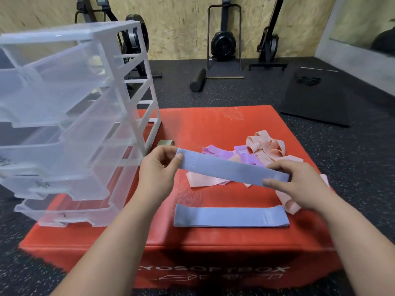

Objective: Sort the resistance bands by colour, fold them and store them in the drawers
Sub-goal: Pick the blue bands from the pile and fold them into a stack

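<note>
I hold a blue resistance band (226, 168) stretched flat in the air above the red soft box (213, 124). My left hand (158, 169) pinches its left end, and my right hand (299, 184) pinches its right end. A second blue band (230, 216) lies flat on the box near its front edge. Behind the held band sits a loose heap of purple bands (222, 153) and peach-pink bands (267, 146). A clear plastic drawer unit (70, 116) stands on the box's left side with several drawers pulled open.
A small olive-green roll (165, 143) lies beside the drawer unit's foot. Beyond the box the dark rubber floor carries a black foam roller (197, 80), a black mat (316, 97) and upright exercise machines (223, 39) by the wooden wall.
</note>
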A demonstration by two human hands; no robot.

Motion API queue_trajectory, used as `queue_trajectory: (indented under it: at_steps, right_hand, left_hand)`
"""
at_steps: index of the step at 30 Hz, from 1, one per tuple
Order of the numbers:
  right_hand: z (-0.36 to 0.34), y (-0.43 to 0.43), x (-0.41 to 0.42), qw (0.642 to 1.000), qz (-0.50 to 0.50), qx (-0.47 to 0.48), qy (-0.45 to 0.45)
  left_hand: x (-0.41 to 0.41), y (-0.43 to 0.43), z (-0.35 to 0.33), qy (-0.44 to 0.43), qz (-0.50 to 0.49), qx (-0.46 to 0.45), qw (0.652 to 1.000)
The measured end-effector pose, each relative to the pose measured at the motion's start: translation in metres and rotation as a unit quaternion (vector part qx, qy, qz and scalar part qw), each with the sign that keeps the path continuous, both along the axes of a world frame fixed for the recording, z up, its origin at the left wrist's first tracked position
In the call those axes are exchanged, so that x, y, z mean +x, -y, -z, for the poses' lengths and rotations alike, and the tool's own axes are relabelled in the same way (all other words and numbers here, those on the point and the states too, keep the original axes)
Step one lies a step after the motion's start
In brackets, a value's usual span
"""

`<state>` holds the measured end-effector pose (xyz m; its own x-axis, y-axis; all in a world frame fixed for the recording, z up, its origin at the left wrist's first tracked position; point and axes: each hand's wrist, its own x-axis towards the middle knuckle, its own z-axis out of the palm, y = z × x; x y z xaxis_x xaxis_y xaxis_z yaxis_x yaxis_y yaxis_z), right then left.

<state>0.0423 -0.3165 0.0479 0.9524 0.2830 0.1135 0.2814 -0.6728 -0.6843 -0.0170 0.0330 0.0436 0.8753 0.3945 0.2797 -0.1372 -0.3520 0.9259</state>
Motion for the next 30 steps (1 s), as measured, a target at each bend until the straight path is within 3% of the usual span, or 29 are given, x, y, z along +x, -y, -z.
queue_trajectory:
  at_steps: [4,7,11,17,30]
  right_hand:
    - [-0.009,0.012,-0.020,0.980,0.046,0.171,-0.092]
    - [0.001,0.015,-0.034,0.969,0.070,0.203,-0.125]
    - [0.021,0.013,-0.042,0.979,0.094,0.147,-0.108]
    - [0.039,0.006,-0.042,0.993,0.108,-0.034,-0.012]
    - [0.055,0.001,-0.046,0.988,0.085,-0.126,0.000]
  left_hand:
    - [-0.013,-0.006,0.008,-0.073,0.009,-0.006,0.997]
    - [-0.023,-0.007,0.014,-0.122,0.017,0.010,0.992]
    - [-0.038,-0.004,0.019,-0.171,0.003,0.128,0.977]
    - [-0.053,0.003,0.027,-0.197,0.006,0.252,0.947]
    - [-0.051,0.008,0.049,-0.208,0.009,0.394,0.895]
